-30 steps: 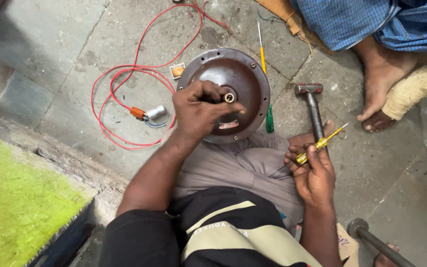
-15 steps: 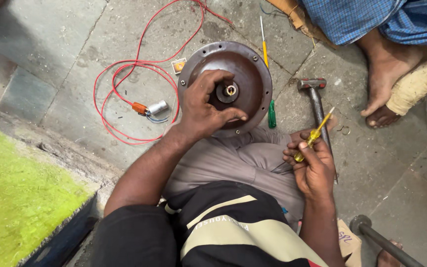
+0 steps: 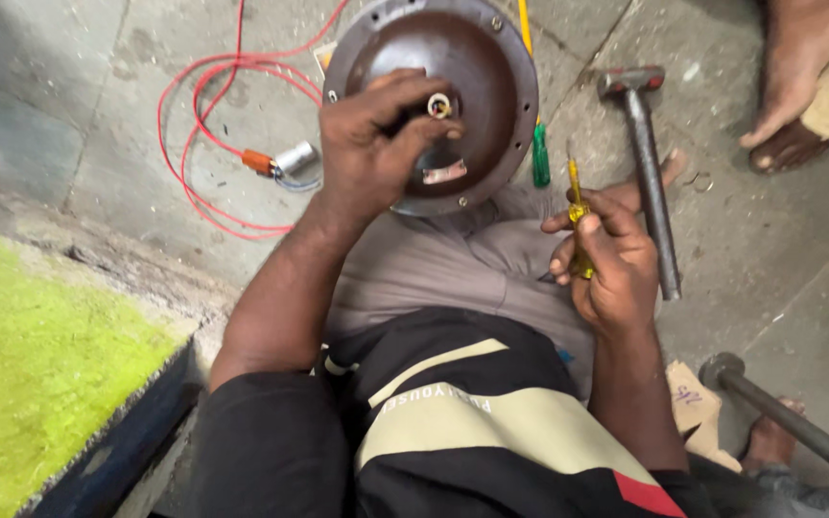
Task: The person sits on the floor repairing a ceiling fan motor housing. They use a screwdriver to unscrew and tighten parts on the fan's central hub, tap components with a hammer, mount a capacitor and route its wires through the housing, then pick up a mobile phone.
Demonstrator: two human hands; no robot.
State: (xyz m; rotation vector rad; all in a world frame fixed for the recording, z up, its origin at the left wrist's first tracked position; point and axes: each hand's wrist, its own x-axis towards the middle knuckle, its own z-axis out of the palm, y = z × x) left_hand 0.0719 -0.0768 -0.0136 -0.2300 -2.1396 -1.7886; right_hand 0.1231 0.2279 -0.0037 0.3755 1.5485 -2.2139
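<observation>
A round brown metal motor housing [image 3: 480, 67] with a bolted rim lies on the concrete floor in front of my knees. My left hand [image 3: 371, 144] rests on top of it, fingers curled around the central shaft with its small brass-ringed end. My right hand [image 3: 606, 264] is raised beside my leg and grips a small yellow screwdriver [image 3: 576, 197], tip pointing up, away from the housing.
A hammer [image 3: 647, 163] lies right of the housing. A green-handled screwdriver [image 3: 539, 158] sits along the housing's rim. Red wire [image 3: 205, 125] with a small silver capacitor [image 3: 292, 158] loops at left. Another person's bare foot [image 3: 798, 67] is top right. Green matting [image 3: 31, 364] and a metal rod [image 3: 779, 412] lie low.
The view has closed in on the housing. My right hand has turned the yellow screwdriver more upright. My left hand stays on the shaft.
</observation>
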